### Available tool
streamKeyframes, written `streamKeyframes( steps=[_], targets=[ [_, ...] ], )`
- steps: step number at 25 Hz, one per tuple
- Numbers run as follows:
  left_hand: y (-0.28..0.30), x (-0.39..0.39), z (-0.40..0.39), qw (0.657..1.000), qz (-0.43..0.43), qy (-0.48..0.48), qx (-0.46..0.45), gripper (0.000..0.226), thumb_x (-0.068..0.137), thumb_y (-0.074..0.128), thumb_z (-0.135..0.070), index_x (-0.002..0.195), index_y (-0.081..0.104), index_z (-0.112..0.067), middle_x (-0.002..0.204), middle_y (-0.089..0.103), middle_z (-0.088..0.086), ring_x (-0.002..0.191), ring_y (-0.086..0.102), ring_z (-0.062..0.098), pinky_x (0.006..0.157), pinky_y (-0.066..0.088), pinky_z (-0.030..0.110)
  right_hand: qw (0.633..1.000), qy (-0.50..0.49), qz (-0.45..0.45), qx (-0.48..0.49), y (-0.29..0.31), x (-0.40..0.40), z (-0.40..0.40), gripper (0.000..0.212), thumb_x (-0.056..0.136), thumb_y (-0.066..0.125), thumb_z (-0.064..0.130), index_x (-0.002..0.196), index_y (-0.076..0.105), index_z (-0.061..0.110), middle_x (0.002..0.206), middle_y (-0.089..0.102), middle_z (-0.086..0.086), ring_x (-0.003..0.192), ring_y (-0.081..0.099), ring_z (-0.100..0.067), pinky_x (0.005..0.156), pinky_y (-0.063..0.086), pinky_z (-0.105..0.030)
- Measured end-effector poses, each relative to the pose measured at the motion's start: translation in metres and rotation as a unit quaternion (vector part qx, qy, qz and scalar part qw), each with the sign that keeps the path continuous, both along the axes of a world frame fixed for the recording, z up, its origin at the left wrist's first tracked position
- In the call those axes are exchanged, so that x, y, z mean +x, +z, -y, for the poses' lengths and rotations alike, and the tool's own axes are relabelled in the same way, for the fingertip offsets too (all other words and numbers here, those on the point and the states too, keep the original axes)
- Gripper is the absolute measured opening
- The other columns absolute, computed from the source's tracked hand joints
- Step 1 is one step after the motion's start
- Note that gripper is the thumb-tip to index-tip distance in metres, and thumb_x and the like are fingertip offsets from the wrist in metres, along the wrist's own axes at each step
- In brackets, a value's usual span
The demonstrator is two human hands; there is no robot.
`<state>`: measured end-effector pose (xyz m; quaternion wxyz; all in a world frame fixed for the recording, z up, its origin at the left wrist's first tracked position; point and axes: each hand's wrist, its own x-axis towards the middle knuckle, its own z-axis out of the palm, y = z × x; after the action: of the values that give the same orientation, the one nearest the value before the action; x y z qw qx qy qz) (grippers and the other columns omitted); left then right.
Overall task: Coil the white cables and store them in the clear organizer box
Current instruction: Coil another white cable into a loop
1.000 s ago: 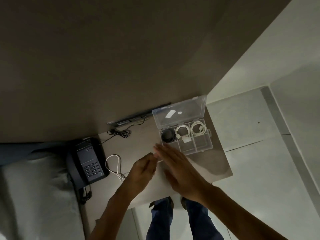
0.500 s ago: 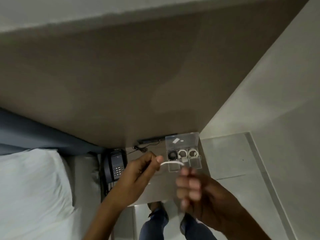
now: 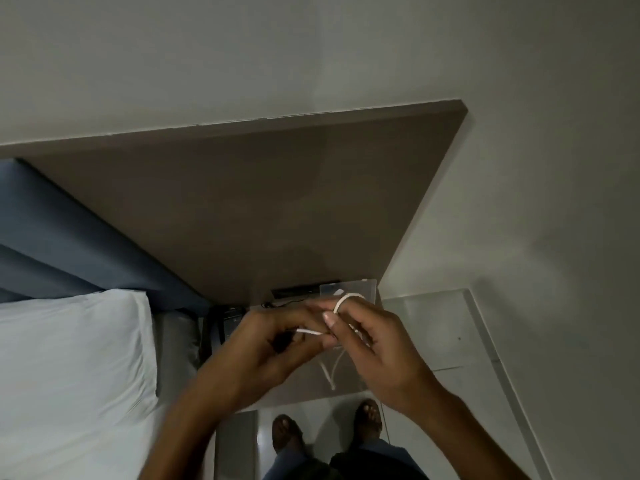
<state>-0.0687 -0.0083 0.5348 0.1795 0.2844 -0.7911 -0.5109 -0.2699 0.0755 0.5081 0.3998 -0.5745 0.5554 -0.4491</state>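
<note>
Both hands are raised over the small brown table (image 3: 304,389) so the thin white cable (image 3: 346,299) can be looped: it is pinched by the left hand (image 3: 266,355) and the right hand (image 3: 377,344). Loose ends are left dangling below, while the clear plastic organizer box (image 3: 360,287) is kept open just beyond, ready for the coil.

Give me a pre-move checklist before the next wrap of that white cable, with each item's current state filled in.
1. Cable gripped by both hands: ok. The left hand pinches a straight run of the white cable; the right hand holds it too.
2. First loop formed: ok. A loop arcs over the right hand's fingertips.
3. Free tail clear of snags: cannot tell. Loose strands hang below the hands, blurred.
4. Clear organizer box lid open: ok, the lid stands up behind the hands.
5. Empty compartment free for the coil: cannot tell, the hands cover the compartments.
6. Black cord on the table apart from the white cable: ok.
</note>
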Motion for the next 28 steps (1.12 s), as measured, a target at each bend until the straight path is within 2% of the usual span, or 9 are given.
streamKeyframes(
  steps=[3, 5, 7, 9, 12, 18, 21, 24, 28],
  targets=[
    [0.022, 0.019, 0.023, 0.999, 0.003, -0.040, -0.005, 0.009, 0.100, 0.081, -0.039, 0.106, 0.085, -0.034, 0.093, 0.084, -0.006, 0.076, 0.078, 0.018, 0.067, 0.063, 0.034, 0.990, 0.079, 0.052, 0.105, 0.014, 0.003, -0.002, 0.029, 0.117, 0.048, 0.031, 0.111, 0.072, 0.017, 0.097, 0.074, 0.003, 0.087, 0.067, -0.020, 0.083, 0.056, -0.038],
    [0.032, 0.023, 0.034, 0.996, -0.041, -0.080, 0.022, 0.008, 0.098, 0.086, -0.028, 0.103, 0.083, -0.022, 0.087, 0.085, 0.001, 0.079, 0.083, 0.019, 0.074, 0.064, 0.029, 0.975, 0.128, 0.127, 0.131, 0.018, 0.007, -0.004, 0.037, 0.119, 0.041, 0.030, 0.116, 0.073, 0.013, 0.104, 0.077, 0.000, 0.100, 0.071, -0.013, 0.099, 0.052, -0.028],
    [0.032, 0.022, 0.044, 0.991, -0.095, -0.082, 0.054, 0.011, 0.095, 0.088, -0.016, 0.101, 0.081, -0.010, 0.083, 0.083, 0.014, 0.076, 0.082, 0.028, 0.077, 0.063, 0.028, 0.933, 0.171, 0.272, 0.163, 0.022, 0.013, -0.007, 0.043, 0.120, 0.035, 0.028, 0.124, 0.072, 0.006, 0.104, 0.075, -0.010, 0.105, 0.074, -0.019, 0.113, 0.052, -0.040],
    [0.025, 0.019, 0.054, 0.992, -0.118, -0.016, 0.046, 0.012, 0.091, 0.090, -0.014, 0.096, 0.082, -0.008, 0.075, 0.069, 0.031, 0.062, 0.066, 0.042, 0.065, 0.054, 0.028, 0.846, 0.202, 0.455, 0.192, 0.029, 0.020, -0.008, 0.041, 0.120, 0.037, 0.026, 0.119, 0.071, 0.003, 0.093, 0.070, -0.009, 0.089, 0.072, -0.019, 0.106, 0.056, -0.045],
    [0.007, 0.014, 0.052, 0.989, -0.134, 0.050, 0.047, 0.002, 0.096, 0.082, -0.016, 0.095, 0.084, -0.015, 0.068, 0.045, 0.033, 0.058, 0.045, 0.035, 0.060, 0.045, 0.027, 0.679, 0.155, 0.694, 0.180, 0.043, 0.027, 0.000, 0.034, 0.117, 0.038, 0.021, 0.103, 0.065, 0.007, 0.086, 0.066, -0.005, 0.077, 0.068, -0.016, 0.099, 0.058, -0.036],
    [-0.018, 0.010, 0.043, 0.984, -0.139, 0.097, 0.063, 0.019, 0.105, 0.076, -0.026, 0.113, 0.085, -0.010, 0.099, 0.080, 0.030, 0.092, 0.071, 0.062, 0.083, 0.059, 0.072, 0.734, 0.061, 0.661, 0.144, 0.047, 0.024, 0.017, 0.030, 0.117, 0.046, 0.019, 0.117, 0.070, 0.001, 0.098, 0.071, -0.010, 0.080, 0.073, -0.016, 0.102, 0.059, -0.039],
    [-0.020, 0.005, 0.043, 0.981, -0.129, 0.134, 0.057, 0.018, 0.102, 0.076, -0.024, 0.110, 0.088, -0.013, 0.097, 0.086, 0.016, 0.091, 0.078, 0.046, 0.082, 0.062, 0.057, 0.683, 0.065, 0.719, 0.114, 0.049, 0.015, 0.026, 0.033, 0.116, 0.043, 0.018, 0.123, 0.070, 0.000, 0.105, 0.074, -0.011, 0.091, 0.076, -0.019, 0.107, 0.058, -0.042],
    [-0.024, 0.004, 0.047, 0.976, -0.109, 0.188, 0.004, 0.014, 0.100, 0.078, -0.033, 0.107, 0.089, -0.028, 0.095, 0.086, -0.005, 0.085, 0.080, 0.013, 0.073, 0.061, 0.025, 0.678, 0.071, 0.724, 0.106, 0.057, 0.009, 0.034, 0.035, 0.114, 0.046, 0.024, 0.117, 0.072, 0.001, 0.100, 0.074, -0.012, 0.085, 0.078, -0.019, 0.098, 0.063, -0.040],
    [-0.033, 0.007, 0.053, 0.962, -0.063, 0.265, -0.029, 0.009, 0.099, 0.080, -0.035, 0.102, 0.089, -0.033, 0.087, 0.081, -0.001, 0.077, 0.076, 0.018, 0.060, 0.058, 0.020, 0.669, 0.096, 0.733, 0.082, 0.069, -0.003, 0.041, 0.041, 0.115, 0.042, 0.025, 0.115, 0.072, -0.002, 0.099, 0.075, -0.015, 0.091, 0.077, -0.023, 0.105, 0.060, -0.043]
  ],
)
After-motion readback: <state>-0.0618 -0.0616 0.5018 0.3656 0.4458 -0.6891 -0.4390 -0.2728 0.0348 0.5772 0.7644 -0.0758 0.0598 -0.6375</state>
